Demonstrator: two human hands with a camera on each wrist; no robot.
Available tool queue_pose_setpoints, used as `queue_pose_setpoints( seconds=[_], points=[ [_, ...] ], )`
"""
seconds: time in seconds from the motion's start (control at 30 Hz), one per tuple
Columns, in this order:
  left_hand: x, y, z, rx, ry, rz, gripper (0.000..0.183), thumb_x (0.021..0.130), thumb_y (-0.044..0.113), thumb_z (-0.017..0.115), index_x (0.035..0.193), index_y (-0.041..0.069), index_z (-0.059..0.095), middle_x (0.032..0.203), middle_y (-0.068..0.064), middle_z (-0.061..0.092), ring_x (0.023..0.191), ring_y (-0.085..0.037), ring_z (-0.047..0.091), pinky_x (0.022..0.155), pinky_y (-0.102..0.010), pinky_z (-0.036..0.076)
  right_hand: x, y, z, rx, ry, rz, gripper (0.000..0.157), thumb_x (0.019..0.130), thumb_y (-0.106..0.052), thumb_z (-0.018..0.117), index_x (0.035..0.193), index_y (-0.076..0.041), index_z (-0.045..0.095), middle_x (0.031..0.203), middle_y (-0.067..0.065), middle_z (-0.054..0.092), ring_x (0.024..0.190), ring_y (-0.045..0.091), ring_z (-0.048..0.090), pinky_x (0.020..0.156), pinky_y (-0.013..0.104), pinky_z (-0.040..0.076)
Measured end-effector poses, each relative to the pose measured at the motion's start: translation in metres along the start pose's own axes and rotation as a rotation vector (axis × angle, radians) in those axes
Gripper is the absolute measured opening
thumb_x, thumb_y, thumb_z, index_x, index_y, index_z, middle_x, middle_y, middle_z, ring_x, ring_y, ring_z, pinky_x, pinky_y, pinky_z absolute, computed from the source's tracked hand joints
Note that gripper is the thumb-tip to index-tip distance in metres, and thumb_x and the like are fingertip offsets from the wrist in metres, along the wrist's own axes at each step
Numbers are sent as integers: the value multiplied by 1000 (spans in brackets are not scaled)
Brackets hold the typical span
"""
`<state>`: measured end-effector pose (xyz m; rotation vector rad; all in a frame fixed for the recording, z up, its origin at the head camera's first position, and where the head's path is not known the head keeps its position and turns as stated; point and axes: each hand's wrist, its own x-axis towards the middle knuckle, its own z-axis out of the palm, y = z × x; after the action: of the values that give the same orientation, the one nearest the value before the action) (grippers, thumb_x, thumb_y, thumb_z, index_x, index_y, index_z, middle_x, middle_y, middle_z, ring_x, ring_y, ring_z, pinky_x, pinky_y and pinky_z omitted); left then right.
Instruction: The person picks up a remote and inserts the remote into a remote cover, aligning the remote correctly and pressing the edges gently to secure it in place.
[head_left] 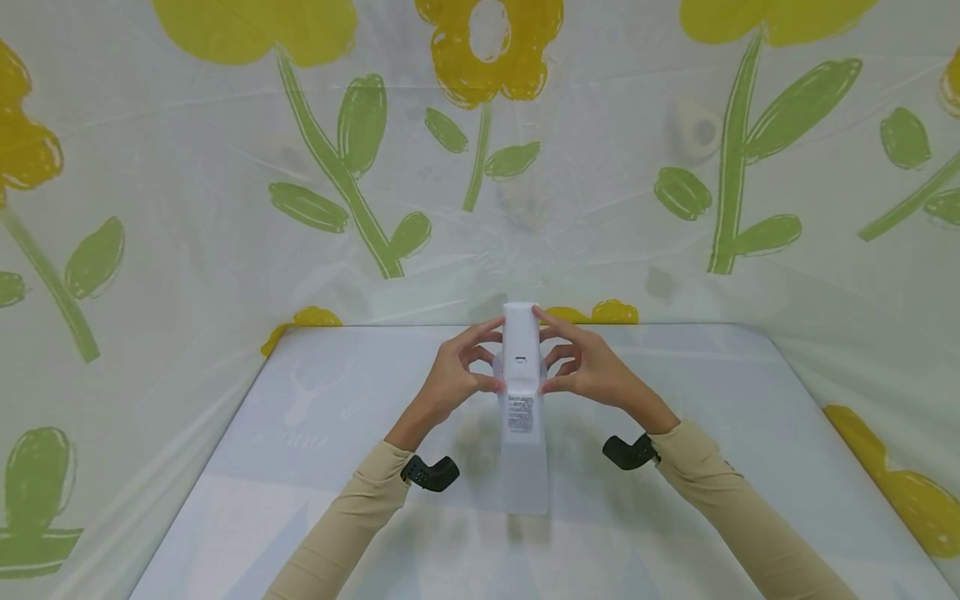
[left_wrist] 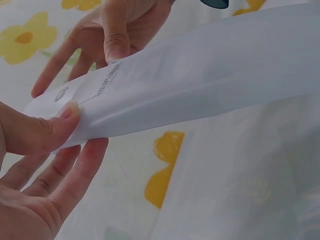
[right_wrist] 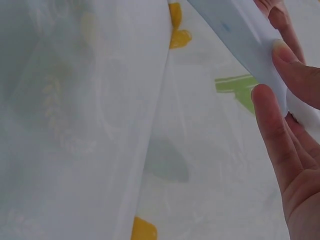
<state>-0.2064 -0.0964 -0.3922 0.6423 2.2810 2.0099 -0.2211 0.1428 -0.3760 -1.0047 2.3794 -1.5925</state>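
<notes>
A long white device [head_left: 521,433] stands out over the table, its far end between my two hands. It has a small dark slot near that end and a printed label below; a rounded pale part shows behind it. My left hand [head_left: 450,372] grips its left side with thumb and fingertips. From the opposite side my right hand [head_left: 596,372] holds it the same way. The left wrist view shows the left thumb [left_wrist: 65,120] on the white body [left_wrist: 190,80] and fingers beneath. In the right wrist view, the device [right_wrist: 245,35] lies between right thumb and fingers.
A pale, faintly patterned table [head_left: 337,400] lies beneath the hands. Behind and beside it hangs a whitish sheet [head_left: 600,208] printed with yellow flowers and green leaves. Each wrist wears a black camera mount, one left [head_left: 431,473] and one right [head_left: 628,452].
</notes>
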Motion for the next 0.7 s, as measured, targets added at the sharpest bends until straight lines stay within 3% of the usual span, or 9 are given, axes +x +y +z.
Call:
queue_pose_setpoints(
  seconds=[0.7],
  points=[
    [-2,-7,3,13,39,-18,75,73,-8,75,136,25,52,122,-5,59,90,-26,58,67,-38,57,-2,4,3,14,6,25,95,71,0,80,149,-23,30,122,15,53,85,25,65,73,33,57]
  ],
)
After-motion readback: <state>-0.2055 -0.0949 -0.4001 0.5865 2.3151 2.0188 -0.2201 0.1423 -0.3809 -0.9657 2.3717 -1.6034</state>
